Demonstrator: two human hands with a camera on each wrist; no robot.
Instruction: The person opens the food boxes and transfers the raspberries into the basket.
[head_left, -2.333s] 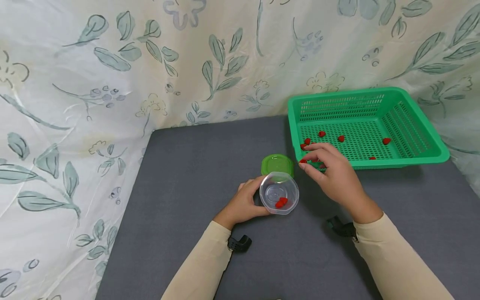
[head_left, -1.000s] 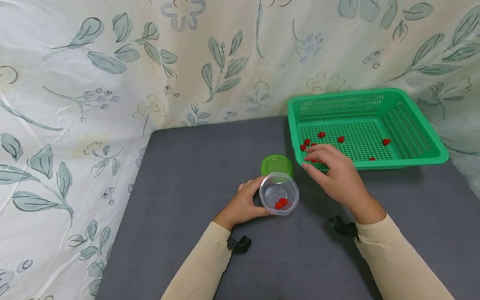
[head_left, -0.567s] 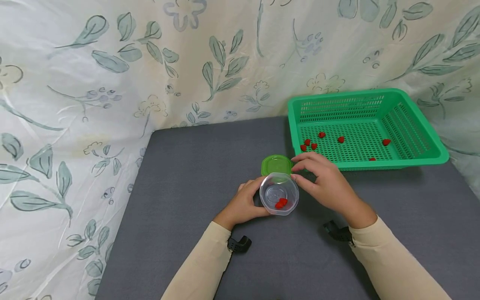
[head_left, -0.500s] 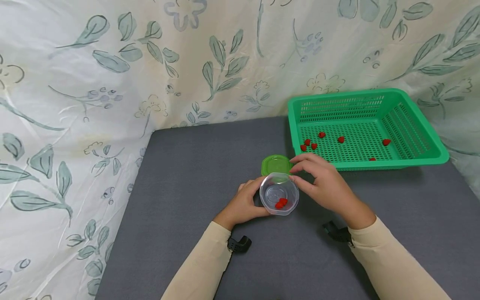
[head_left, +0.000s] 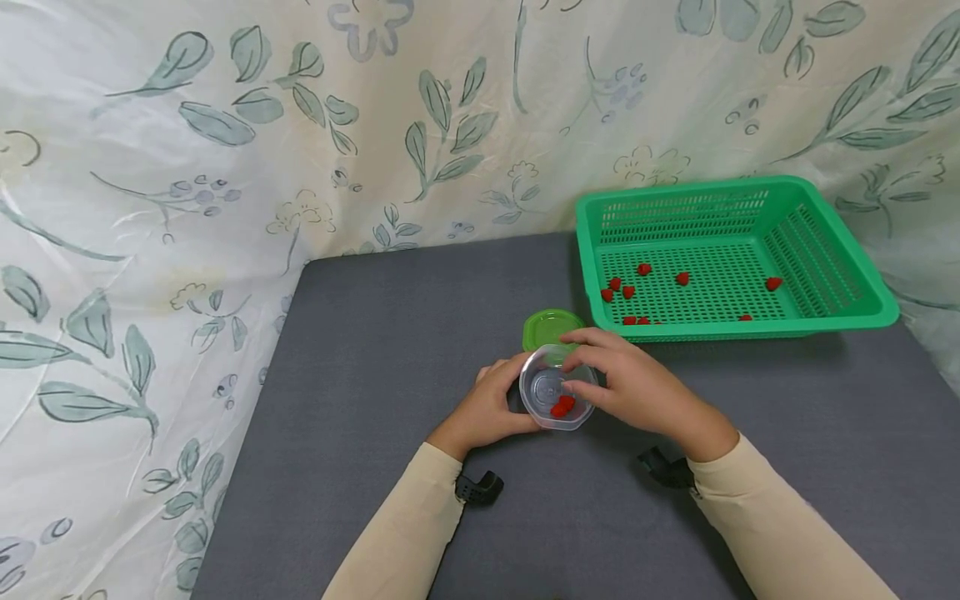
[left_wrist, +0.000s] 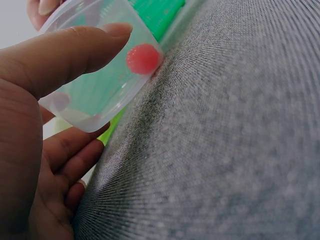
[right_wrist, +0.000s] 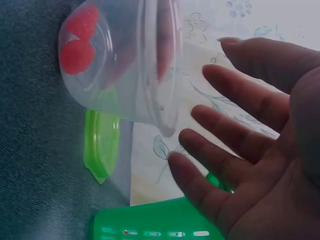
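My left hand (head_left: 491,404) grips a clear plastic cup (head_left: 534,408) by its side, thumb across the near wall and fingers behind. Two red raspberries (head_left: 560,407) lie at the bottom of the cup; in the right wrist view the raspberries (right_wrist: 78,56) show through its wall. Over the cup's mouth hovers my right hand (head_left: 637,383). In the right wrist view, the fingers of the right hand (right_wrist: 240,145) are spread and loosely bent, with nothing between them. A green lid (head_left: 547,327) lies on the table just behind the cup.
At the back right stands a green slotted basket (head_left: 750,329) with several raspberries (head_left: 682,278) scattered on its floor, mostly toward its left end. The table has a dark grey cloth (head_left: 397,333). A leaf-patterned curtain (head_left: 450,208) hangs behind and to the left.
My right hand has moved left and nearer, from the basket's front-left corner to over the cup. A red raspberry showed at its fingertips earliest. The left hand and cup have stayed put.
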